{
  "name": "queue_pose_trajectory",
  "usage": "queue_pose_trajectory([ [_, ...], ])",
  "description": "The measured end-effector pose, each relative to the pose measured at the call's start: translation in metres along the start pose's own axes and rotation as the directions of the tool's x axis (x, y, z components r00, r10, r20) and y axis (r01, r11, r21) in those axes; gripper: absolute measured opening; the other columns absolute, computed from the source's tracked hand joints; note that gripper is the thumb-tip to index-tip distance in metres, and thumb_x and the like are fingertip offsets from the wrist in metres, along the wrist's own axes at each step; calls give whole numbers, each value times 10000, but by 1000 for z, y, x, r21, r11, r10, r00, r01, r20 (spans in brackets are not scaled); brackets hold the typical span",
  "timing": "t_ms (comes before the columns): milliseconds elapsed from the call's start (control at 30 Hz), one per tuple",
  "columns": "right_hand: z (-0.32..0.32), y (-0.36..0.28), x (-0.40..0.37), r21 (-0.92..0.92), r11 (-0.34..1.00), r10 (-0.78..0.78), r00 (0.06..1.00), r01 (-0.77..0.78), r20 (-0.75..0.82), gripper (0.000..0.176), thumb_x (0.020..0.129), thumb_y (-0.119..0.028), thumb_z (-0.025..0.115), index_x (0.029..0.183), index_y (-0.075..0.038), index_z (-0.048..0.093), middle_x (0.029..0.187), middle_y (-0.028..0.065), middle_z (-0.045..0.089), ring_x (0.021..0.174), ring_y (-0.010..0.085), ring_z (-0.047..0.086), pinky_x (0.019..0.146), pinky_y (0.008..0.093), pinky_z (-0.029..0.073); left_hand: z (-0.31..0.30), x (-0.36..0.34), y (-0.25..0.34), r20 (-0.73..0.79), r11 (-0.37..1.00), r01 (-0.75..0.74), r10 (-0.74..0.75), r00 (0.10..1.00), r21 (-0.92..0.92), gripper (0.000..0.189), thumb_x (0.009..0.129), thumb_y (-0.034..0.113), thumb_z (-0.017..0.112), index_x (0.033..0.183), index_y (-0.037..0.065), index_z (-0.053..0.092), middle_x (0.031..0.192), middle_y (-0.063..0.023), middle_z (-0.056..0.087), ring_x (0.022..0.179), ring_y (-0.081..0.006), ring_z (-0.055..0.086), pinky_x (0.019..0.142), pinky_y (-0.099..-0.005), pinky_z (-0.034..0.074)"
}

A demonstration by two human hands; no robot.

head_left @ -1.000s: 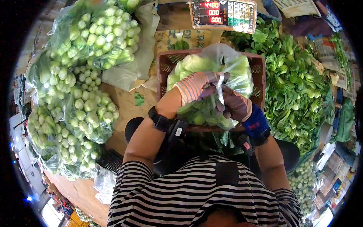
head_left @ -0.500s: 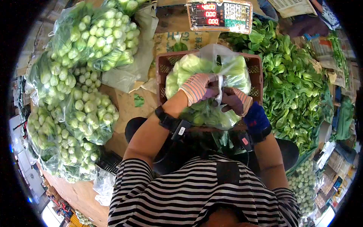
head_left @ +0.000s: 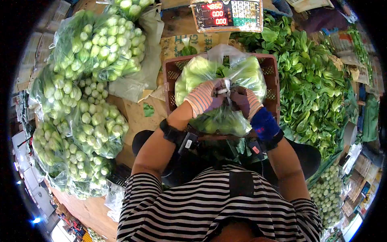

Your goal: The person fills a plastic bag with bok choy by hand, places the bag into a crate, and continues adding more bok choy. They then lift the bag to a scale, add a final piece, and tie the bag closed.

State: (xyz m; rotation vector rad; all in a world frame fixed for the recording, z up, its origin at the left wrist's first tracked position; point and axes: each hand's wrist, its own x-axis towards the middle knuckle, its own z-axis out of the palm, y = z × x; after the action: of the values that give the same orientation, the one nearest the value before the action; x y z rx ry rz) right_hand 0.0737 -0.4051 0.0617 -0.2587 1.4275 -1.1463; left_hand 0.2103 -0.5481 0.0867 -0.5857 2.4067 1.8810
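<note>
A clear plastic bag (head_left: 240, 76) full of pale-stemmed leafy greens sits in a brown plastic crate (head_left: 171, 64). Both hands wear striped gloves with purple fingers and meet at the bag's twisted neck. My left hand (head_left: 204, 97) is closed on the neck from the left, its fingers pinched together. From the right, my right hand (head_left: 246, 101) pinches the same gathered plastic. Just what lies between the fingertips is partly hidden. Behind the crate stands a scale display (head_left: 226, 16) with red digits, the top row reading about 4.860.
Several filled bags of greens (head_left: 98, 121) are piled on the left. A large heap of loose leafy greens (head_left: 308, 84) lies to the right of the crate. More greens (head_left: 324, 197) show at lower right, and a crumpled clear bag (head_left: 115, 199) lies at lower left.
Both hands have drawn closer together at the bag's neck, my right hand shifting left. The white twisted neck stands less tall. The display's top row went from about 4.800 to 4.860.
</note>
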Motion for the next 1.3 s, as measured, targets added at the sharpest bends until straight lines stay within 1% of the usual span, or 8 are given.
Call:
queue_pose_trajectory([
  [200, 11, 7, -5, -73, 993, -97, 986, 88, -134, 171, 858, -181, 573, 926, -26, 596, 725, 18, 552, 619, 117, 503, 516, 282, 435, 7, -5, 4, -164, 735, -84, 259, 952, 673, 247, 725, 242, 633, 917, 87, 627, 899, -148, 641, 877, -357, 586, 845, -450, 420],
  [500, -2, 8, 12, -139, 987, -113, 971, 84, -211, 157, 879, -190, 534, 870, -44, 592, 698, 16, 557, 575, 107, 503, 519, 256, 406, 8, -11, -20, -216, 994, -108, 102, 971, -17, 168, 800, 178, 584, 869, 34, 637, 845, -105, 648, 756, -253, 609, 681, -341, 467],
  [633, -10, 33, 31, -516, 661, -655, 754, 545, -43, 188, 889, -204, 522, 846, -34, 590, 701, 25, 561, 610, 120, 516, 549, 271, 417, 6, -11, 9, -154, 995, 51, -37, 987, 86, 179, 824, 177, 628, 934, 36, 638, 838, -169, 641, 778, -316, 617, 720, -375, 480],
  [700, -4, 6, 18, -265, 947, -244, 941, 179, -236, 275, 878, -260, 553, 926, 3, 617, 838, 87, 636, 738, 171, 537, 684, 306, 446, 10, -7, 5, -136, 923, -121, 181, 974, 365, 219, 818, 224, 605, 855, 8, 613, 752, -164, 635, 658, -377, 589, 621, -408, 472],
  [967, -42, 26, 68, -336, 879, -441, 847, 339, -297, 357, 841, -250, 620, 1102, -22, 534, 952, 173, 636, 848, 305, 599, 769, 352, 469, 5, -43, -5, 69, 709, -379, 425, 902, 594, 157, 802, 163, 578, 914, 73, 642, 987, -154, 618, 927, -353, 572, 809, -405, 449],
  [1067, -38, 24, 74, -773, 535, -748, 618, 342, -244, 429, 827, -239, 625, 1185, -54, 480, 912, 199, 621, 866, 362, 595, 727, 392, 482, 2, -40, -1, 138, 825, 30, -130, 982, 565, 198, 814, 256, 585, 874, 70, 619, 913, -171, 619, 860, -323, 595, 752, -397, 455],
  [1233, 27, -54, 8, -972, 201, -797, 598, 125, -88, 448, 783, -94, 552, 1225, -138, 487, 1241, 198, 470, 1046, 387, 519, 900, 407, 451, 23, -33, 5, -170, 902, 69, 5, 986, 427, 158, 794, 203, 588, 831, 57, 636, 809, -172, 652, 775, -345, 632, 691, -390, 476],
  [1300, 17, -57, 17, -978, 168, -784, 618, 122, -57, 457, 774, -84, 545, 1223, -151, 491, 1243, 184, 466, 1030, 369, 535, 896, 404, 456, 32, -29, 15, 203, 566, -145, -41, 978, 812, 147, 805, 179, 560, 826, 73, 660, 826, -141, 673, 785, -311, 653, 677, -391, 486],
])
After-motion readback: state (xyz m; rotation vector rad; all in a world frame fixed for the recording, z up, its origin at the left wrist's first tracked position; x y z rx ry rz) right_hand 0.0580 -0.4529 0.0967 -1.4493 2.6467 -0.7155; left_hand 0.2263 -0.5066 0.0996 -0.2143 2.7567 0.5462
